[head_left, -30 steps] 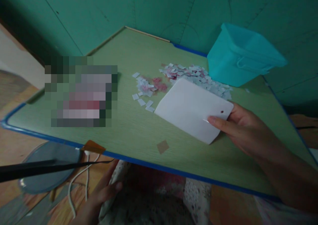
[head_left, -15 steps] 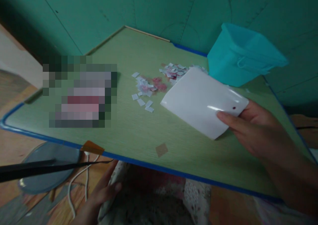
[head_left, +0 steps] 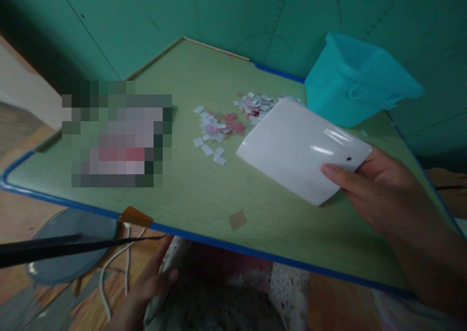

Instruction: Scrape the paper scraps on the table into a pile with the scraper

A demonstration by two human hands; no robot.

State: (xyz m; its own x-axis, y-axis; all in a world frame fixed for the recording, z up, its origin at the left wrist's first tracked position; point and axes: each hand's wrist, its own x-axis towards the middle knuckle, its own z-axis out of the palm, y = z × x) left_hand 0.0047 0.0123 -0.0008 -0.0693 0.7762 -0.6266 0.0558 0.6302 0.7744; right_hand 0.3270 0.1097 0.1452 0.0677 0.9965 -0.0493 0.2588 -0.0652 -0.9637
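My right hand [head_left: 379, 190] pinches one end of a white glossy sheet [head_left: 292, 151], thumb on top and the other fingers mostly hidden beneath. A small dark spot or hole shows near the gripped end, and the sheet bends slightly. Its far end reaches over part of a heap of small white and pink paper pieces [head_left: 253, 106]. Left of that lies a looser pile of paper pieces [head_left: 215, 129], some scattered singly. My left hand [head_left: 155, 285] rests low beside my lap, below the table edge, with thumb and fingers apart; its fingertips are partly hidden.
A turquoise bin [head_left: 328, 92] stands at the table's back right, against a green wall [head_left: 226, 9]. The green table [head_left: 189, 194] has a blue edge. At left a rectangular thing [head_left: 124, 141] is pixelated. A grey stool [head_left: 76, 248] and white cable [head_left: 104, 277] are below.
My right hand has shifted slightly right with the white sheet, which is a little more bowed. My left hand and the paper pieces have stayed put.
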